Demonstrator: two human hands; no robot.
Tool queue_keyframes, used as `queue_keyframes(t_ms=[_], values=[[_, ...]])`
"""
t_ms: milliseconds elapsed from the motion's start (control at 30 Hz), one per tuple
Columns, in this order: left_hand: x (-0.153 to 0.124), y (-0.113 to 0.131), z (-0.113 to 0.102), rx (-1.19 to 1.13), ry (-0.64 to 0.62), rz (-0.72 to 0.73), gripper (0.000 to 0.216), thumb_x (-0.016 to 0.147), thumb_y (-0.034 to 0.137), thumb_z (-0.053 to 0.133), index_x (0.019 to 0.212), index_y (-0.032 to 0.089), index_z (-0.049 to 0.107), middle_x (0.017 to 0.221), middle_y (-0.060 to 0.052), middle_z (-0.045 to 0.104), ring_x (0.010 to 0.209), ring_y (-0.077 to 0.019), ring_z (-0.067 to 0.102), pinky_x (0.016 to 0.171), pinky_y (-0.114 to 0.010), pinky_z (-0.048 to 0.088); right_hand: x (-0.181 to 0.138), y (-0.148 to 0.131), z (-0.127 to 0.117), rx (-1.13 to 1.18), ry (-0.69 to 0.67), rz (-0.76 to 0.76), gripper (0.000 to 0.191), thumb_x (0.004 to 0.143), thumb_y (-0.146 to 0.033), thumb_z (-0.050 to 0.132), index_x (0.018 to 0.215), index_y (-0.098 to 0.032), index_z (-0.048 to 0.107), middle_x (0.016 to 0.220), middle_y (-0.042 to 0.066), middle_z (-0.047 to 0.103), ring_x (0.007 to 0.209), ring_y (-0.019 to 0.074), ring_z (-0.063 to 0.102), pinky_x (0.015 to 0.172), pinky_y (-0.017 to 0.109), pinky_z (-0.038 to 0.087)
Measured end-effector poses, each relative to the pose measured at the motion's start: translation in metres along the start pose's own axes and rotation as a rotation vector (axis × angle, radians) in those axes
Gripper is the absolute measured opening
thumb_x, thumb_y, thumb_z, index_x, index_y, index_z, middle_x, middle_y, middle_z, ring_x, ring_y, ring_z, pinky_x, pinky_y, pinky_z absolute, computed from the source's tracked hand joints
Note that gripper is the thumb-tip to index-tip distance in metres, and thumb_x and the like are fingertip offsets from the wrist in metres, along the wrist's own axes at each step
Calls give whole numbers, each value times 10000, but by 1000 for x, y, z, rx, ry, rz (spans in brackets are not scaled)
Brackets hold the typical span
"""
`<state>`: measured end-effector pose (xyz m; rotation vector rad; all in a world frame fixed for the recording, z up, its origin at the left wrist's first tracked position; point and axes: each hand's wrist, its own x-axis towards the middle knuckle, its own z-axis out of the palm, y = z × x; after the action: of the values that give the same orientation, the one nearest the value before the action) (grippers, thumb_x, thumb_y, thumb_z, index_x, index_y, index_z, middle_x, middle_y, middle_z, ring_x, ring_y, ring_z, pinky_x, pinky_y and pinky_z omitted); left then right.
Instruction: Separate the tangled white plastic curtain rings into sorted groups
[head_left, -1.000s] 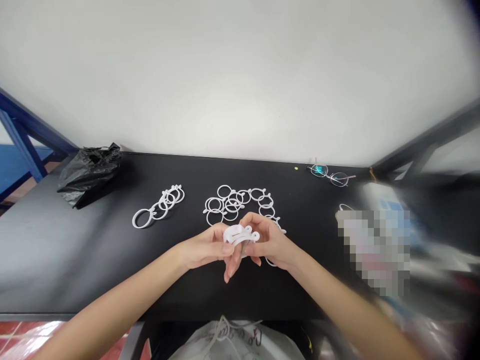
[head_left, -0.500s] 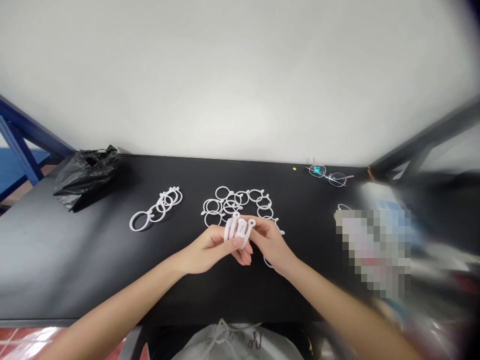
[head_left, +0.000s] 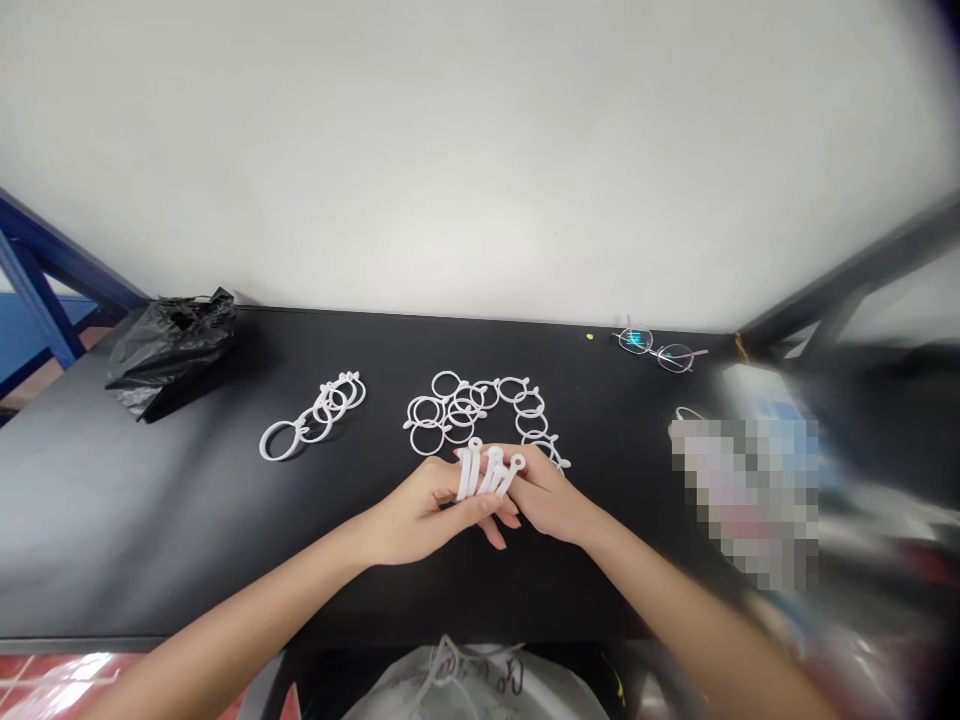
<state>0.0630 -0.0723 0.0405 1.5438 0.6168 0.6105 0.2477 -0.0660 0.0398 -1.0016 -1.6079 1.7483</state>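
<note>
1. We see the left hand [head_left: 420, 510] and the right hand [head_left: 547, 492] meeting above the near middle of the black table [head_left: 150, 520], fingers interlocked around a small bunch of white plastic rings [head_left: 486, 470].
2. Both hands are curled closed on that bunch — the left thumb and fingers pinch it from below, the right fingers press it from the other side, and the rings stand on edge, their small tabs poking up above the knuckles.
3. Just behind the hands a loose pile of white rings [head_left: 469, 410] lies flat on the table, some overlapping.
4. To the left, well apart from the hands, a chain of rings [head_left: 315, 420] lies in a slanting line.
5. Farther left, at the table's back corner, sits a crumpled black plastic bag [head_left: 172, 345].
6. At the back right, near the wall, a pair of glasses [head_left: 660, 350] rests — beside it a tiny yellow dot [head_left: 590, 337].
</note>
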Motion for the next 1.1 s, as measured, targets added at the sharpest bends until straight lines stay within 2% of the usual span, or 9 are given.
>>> queue_keyframes(t_ms=[133, 233, 333, 500, 600, 733, 833, 967, 1100], values=[[0, -5, 2, -94, 187, -69, 459, 983, 433, 469, 803, 98, 727, 732, -93, 761, 661, -184, 742, 688, -272, 596, 1, -4, 0, 133, 9, -37, 72, 848, -180, 519, 850, -180, 591, 662, -45, 496, 610, 98, 451, 625, 240, 403], [2, -9, 3, -88, 271, -70, 444, 977, 435, 484, 810, 101, 724, 741, -86, 763, 662, -179, 739, 672, -264, 597, 3, -4, 4, 478, -38, 35, 398, 749, -183, 558, 1145, -218, 572, 753, -36, 562, 627, 111, 491, 636, 269, 448], [2, -10, 3, 17, 233, -19, 432, 1000, 369, 451, 785, 113, 723, 748, -76, 762, 723, -170, 734, 742, -265, 583, 5, 0, 11, 584, 51, 88, 562, 726, -246, 666, 1272, -233, 533, 930, 8, 655, 542, 80, 465, 538, 248, 432], [0, -8, 10, 284, 58, 103, 321, 998, 261, 456, 851, 131, 710, 837, -58, 747, 819, -156, 692, 808, -264, 527, 4, 6, 18, 462, 140, 192, 454, 851, -500, 652, 1191, -199, 664, 1118, 93, 714, 445, 51, 493, 399, 209, 370], [-1, -7, 13, 443, -18, 138, 249, 981, 255, 485, 905, 130, 688, 860, -63, 712, 804, -160, 646, 769, -271, 499, 3, 4, 19, 471, 139, 164, 388, 874, -496, 642, 1069, -174, 737, 1046, 102, 752, 777, 160, 700, 667, 260, 541], [0, -6, 14, 490, -33, 136, 267, 981, 277, 486, 892, 124, 685, 816, -62, 679, 754, -159, 606, 719, -273, 477, 2, 2, 21, 489, 167, 120, 345, 880, -472, 651, 1013, -171, 754, 994, 100, 768, 974, 220, 711, 898, 356, 536], [0, -6, 12, 373, -18, 93, 311, 998, 287, 453, 902, 127, 702, 833, -68, 684, 781, -163, 620, 748, -282, 487, 3, 1, 16, 526, 139, 97, 372, 888, -492, 630, 1036, -171, 744, 997, 103, 763, 959, 213, 711, 920, 367, 525], [-2, -4, 4, -119, -27, 65, 411, 1015, 353, 424, 844, 126, 721, 834, -83, 713, 836, -180, 665, 842, -326, 528, 3, 2, -1, 622, -141, 55, 687, 678, -585, 789, 1221, -184, 662, 1128, 118, 709, 1023, 246, 671, 914, 384, 516], [-2, -5, -2, -560, -95, 68, 445, 985, 432, 480, 787, 118, 726, 709, -76, 698, 726, -179, 672, 798, -362, 571, 4, 5, -8, 607, -83, 83, 499, 646, -263, 872, 1108, -197, 694, 962, 37, 714, 861, 151, 671, 792, 281, 524]])
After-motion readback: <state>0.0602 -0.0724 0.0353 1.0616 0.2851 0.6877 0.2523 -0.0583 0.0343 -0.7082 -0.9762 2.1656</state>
